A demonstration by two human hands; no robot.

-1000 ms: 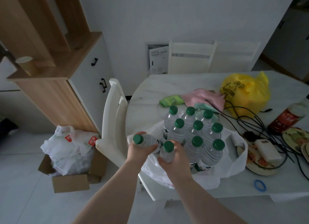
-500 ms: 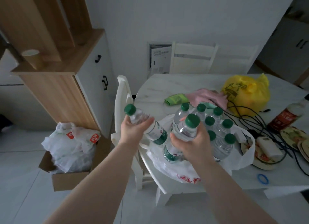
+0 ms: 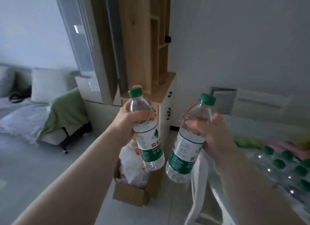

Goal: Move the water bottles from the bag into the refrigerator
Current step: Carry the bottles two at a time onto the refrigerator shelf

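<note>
My left hand [image 3: 129,122] grips a clear water bottle [image 3: 147,141] with a green cap and green label, held upright in mid air. My right hand [image 3: 209,132] grips a second, like bottle [image 3: 186,149], tilted a little to the right. Both bottles hang above the floor, left of the table. At the right edge several more green-capped bottles [image 3: 285,167] stand blurred in the white plastic bag [image 3: 261,179] on the table. No refrigerator is in view.
A white chair [image 3: 199,182] stands under my right forearm. A cardboard box [image 3: 132,193] stuffed with white plastic bags sits on the floor below the bottles. Behind them stands a wooden shelf cabinet [image 3: 151,57]. A sofa with a green blanket [image 3: 63,114] lies at left.
Both hands lifted their bottles clear of the bag and carried them left. My view swung left, away from the table toward the cabinet and sofa.
</note>
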